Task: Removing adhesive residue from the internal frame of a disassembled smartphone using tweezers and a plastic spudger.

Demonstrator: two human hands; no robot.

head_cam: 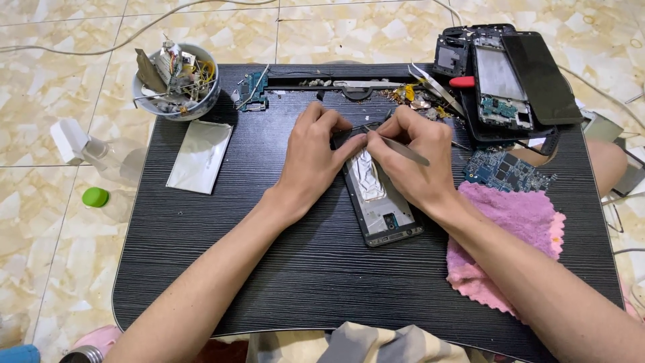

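**Both hands meet over the top end of the opened phone**

The opened phone frame [380, 202] lies in the middle of the counter [201, 269], straight ahead of me, its long axis running from the near-right corner up and away toward the left. The near end, with its small port board, sits free between my forearms; the far end is under my fingers. Both hands reach it about equally, meeting over that far end.

My left hand [316, 154] comes in from the left with its fingers curled down, fingertips pinching or pressing at the top edge of the frame. My right hand [413, 158] is closed around a pair of metal tweezers [403, 150], held like a pen, the shaft pointing back over my knuckles and the tips aimed left toward my left fingertips.

What the tips touch I cannot make out: my fingers cover the top of the frame, and whether my left hand grips a small part or only steadies the frame is hidden. The silvery foil inside the frame shows only in part.

A loose blue circuit board [504, 171] lies just right of my right hand, beside the pink cloth [510, 235] under my right forearm. Further phone parts [504, 81] are stacked at the far right corner, partly cut off, and a bowl of scrap [176, 81] stands at the far left.
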